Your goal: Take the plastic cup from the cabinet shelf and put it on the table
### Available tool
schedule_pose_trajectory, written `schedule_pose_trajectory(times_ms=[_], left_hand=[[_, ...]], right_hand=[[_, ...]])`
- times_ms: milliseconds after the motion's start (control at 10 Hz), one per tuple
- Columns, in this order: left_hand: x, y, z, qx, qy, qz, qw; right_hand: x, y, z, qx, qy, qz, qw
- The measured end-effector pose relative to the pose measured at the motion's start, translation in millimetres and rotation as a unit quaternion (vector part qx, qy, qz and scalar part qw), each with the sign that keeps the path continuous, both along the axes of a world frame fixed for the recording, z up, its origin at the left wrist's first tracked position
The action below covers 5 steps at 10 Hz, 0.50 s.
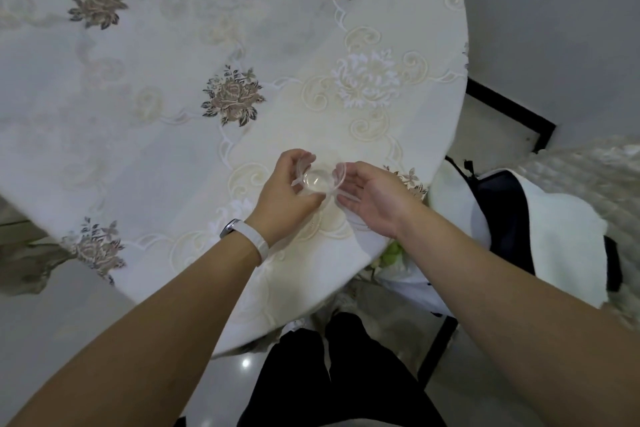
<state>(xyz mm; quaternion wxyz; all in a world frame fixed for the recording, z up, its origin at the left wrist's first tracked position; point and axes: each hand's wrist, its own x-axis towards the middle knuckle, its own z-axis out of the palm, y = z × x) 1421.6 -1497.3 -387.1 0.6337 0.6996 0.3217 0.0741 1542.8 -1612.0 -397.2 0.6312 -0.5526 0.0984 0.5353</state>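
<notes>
Two hands meet over the worktop (166, 87), round under its embroidered floral cloth. The left hand (282, 192) has its fingers closed on the cup (317, 180), a thin clear plastic one, seemingly just above the cloth near the worktop's near edge; the right hand (372, 196) cradles it, fingers open. Thin walls likely buckle: lower it level, then let go gently.

- Your left hand (284, 189) and right hand (372, 196) flank the clear plastic cup (317, 180), which stands between your fingers.
- The cup sits over the round table draped in a white embroidered floral cloth (173, 97), near its right edge.
- Beyond your right fingers, off the table, a black-and-white bag (526, 229) rests on a chair.
</notes>
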Motion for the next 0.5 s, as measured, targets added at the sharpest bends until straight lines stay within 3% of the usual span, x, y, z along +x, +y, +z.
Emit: schedule_pose_trajectory(times_ms=[300, 500], left_hand=[[-9.6, 0.9, -4.4, -0.021, 0.013, -0.023, 0.999], [-32.6, 10.4, 10.4, 0.056, 0.020, -0.044, 0.997]], right_hand=[[-3.0, -4.1, 8.1, -0.049, -0.045, -0.005, 0.998], [-3.0, -12.5, 40.1, -0.106, -0.125, -0.019, 0.986]])
